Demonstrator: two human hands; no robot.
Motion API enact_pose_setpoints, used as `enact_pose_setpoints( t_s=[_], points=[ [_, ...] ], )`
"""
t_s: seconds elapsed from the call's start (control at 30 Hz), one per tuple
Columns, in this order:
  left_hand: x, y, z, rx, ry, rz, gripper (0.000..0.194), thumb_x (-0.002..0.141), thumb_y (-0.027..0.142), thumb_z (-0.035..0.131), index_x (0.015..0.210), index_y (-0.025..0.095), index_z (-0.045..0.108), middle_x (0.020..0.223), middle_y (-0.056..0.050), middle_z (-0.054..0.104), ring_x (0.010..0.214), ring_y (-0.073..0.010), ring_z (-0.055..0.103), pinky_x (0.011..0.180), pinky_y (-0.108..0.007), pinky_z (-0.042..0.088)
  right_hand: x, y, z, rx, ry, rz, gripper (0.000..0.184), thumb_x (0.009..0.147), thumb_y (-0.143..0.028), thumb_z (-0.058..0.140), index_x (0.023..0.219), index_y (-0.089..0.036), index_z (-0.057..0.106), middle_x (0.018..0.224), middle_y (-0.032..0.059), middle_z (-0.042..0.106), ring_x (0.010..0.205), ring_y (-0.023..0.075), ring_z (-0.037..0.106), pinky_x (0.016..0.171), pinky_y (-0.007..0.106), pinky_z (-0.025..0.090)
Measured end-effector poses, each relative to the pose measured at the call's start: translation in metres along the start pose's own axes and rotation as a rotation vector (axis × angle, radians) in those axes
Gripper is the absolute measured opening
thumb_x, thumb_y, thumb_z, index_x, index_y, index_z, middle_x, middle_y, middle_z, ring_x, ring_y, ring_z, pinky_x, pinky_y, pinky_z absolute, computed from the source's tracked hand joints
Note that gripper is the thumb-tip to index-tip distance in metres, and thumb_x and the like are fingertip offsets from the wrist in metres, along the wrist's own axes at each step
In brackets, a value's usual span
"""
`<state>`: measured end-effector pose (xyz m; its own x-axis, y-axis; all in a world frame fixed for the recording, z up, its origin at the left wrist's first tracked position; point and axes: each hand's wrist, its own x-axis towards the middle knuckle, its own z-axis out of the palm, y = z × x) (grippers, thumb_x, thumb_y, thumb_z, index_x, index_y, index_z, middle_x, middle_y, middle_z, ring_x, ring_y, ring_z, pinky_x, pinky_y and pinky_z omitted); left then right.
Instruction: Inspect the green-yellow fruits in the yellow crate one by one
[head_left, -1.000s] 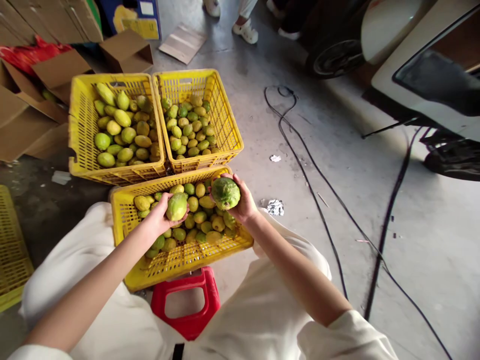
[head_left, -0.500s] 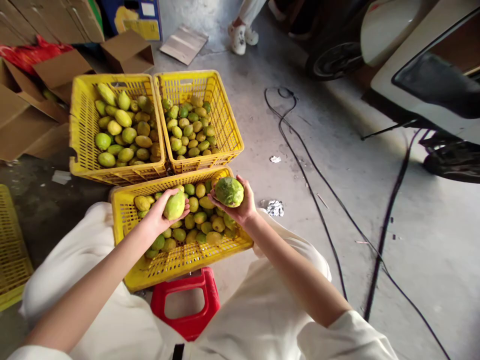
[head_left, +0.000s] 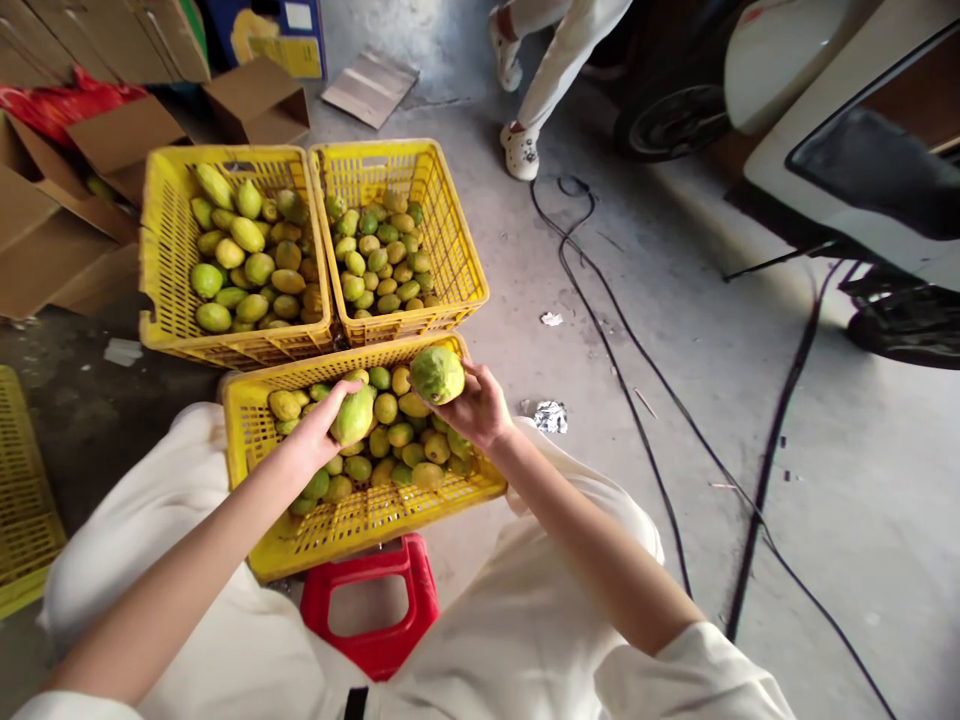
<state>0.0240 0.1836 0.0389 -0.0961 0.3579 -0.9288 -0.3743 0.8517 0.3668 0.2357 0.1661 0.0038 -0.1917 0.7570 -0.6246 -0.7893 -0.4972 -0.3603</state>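
My left hand [head_left: 321,430] is closed around a yellow-green fruit [head_left: 354,416] above the near yellow crate [head_left: 352,525], which is full of green and yellow fruit. My right hand [head_left: 478,408] grips a rounder green fruit [head_left: 436,374] over the crate's far right corner. Two more yellow crates stand beyond it: the left crate [head_left: 163,250] holds larger fruit, the right crate [head_left: 450,240] holds smaller ones.
A red stool [head_left: 375,610] sits between my knees under the near crate. Cardboard boxes [head_left: 112,140] lie at the far left, another yellow crate [head_left: 22,500] at the left edge. Black cables [head_left: 645,370] cross the concrete floor. A person's legs [head_left: 540,70] stand beyond; vehicles at the right.
My right hand turned and carried its green fruit a little left and away, toward the far crates. My left hand barely shifted. The other person stepped closer.
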Motion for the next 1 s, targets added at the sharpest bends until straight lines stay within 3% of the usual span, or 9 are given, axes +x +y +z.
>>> enact_pose_setpoints(
  t_s=[0.1, 0.23, 0.37, 0.53, 0.8, 1.0],
  points=[
    [0.0009, 0.0010, -0.0014, -0.023, -0.054, -0.062, 0.014, 0.096, 0.027, 0.060, 0.087, 0.019, 0.065, 0.072, -0.002, 0.066, 0.057, -0.0148, 0.064, 0.055, -0.025, 0.062, 0.0015, 0.0041, 0.0004, 0.028, 0.049, 0.000, 0.031, 0.087, -0.047, 0.068, 0.107, -0.023, 0.064, 0.090, 0.0030, 0.077, 0.086, 0.0224, 0.074, 0.069, 0.033, 0.065],
    [0.0024, 0.0033, -0.0054, -0.134, -0.191, -0.150, 0.029, 0.102, 0.033, 0.044, 0.093, 0.017, 0.066, 0.074, -0.009, 0.069, 0.060, -0.0191, 0.067, 0.050, -0.029, 0.060, 0.0011, 0.0044, -0.0010, 0.043, 0.088, -0.017, 0.030, 0.087, -0.049, 0.069, 0.100, -0.023, 0.063, 0.085, 0.0034, 0.076, 0.085, 0.0228, 0.074, 0.079, 0.040, 0.066],
    [0.0023, 0.0042, -0.0075, -0.193, -0.180, -0.164, 0.027, 0.101, 0.032, 0.045, 0.101, 0.016, 0.067, 0.075, -0.010, 0.070, 0.061, -0.0210, 0.069, 0.049, -0.030, 0.061, -0.0016, 0.0014, -0.0021, -0.033, 0.000, -0.032, 0.030, 0.073, -0.037, 0.078, 0.095, -0.022, 0.065, 0.088, 0.0039, 0.078, 0.091, 0.0282, 0.077, 0.085, 0.047, 0.067],
    [0.0026, 0.0031, -0.0065, -0.208, -0.152, -0.168, 0.023, 0.101, 0.030, 0.046, 0.102, 0.017, 0.065, 0.074, -0.008, 0.070, 0.058, -0.0190, 0.068, 0.050, -0.030, 0.062, -0.0028, 0.0027, -0.0006, -0.143, -0.089, -0.049, 0.021, 0.077, -0.034, 0.074, 0.094, -0.024, 0.067, 0.093, 0.0021, 0.079, 0.097, 0.0284, 0.078, 0.086, 0.045, 0.067],
    [0.0066, 0.0010, -0.0065, -0.224, -0.177, -0.160, 0.030, 0.099, 0.027, 0.045, 0.113, 0.013, 0.067, 0.077, -0.011, 0.072, 0.063, -0.0232, 0.073, 0.048, -0.030, 0.061, -0.0009, -0.0003, 0.0004, -0.054, 0.006, 0.033, 0.024, 0.083, -0.030, 0.060, 0.103, -0.020, 0.068, 0.094, 0.0076, 0.079, 0.106, 0.0310, 0.075, 0.091, 0.050, 0.065],
    [0.0050, 0.0020, -0.0059, -0.237, -0.159, -0.177, 0.035, 0.098, 0.027, 0.045, 0.121, 0.011, 0.066, 0.080, -0.012, 0.074, 0.065, -0.0250, 0.074, 0.051, -0.034, 0.064, 0.0062, 0.0046, -0.0041, 0.056, 0.095, -0.025, 0.030, 0.088, -0.046, 0.067, 0.108, -0.022, 0.065, 0.092, 0.0049, 0.077, 0.089, 0.0236, 0.074, 0.072, 0.036, 0.067]
  ],
)
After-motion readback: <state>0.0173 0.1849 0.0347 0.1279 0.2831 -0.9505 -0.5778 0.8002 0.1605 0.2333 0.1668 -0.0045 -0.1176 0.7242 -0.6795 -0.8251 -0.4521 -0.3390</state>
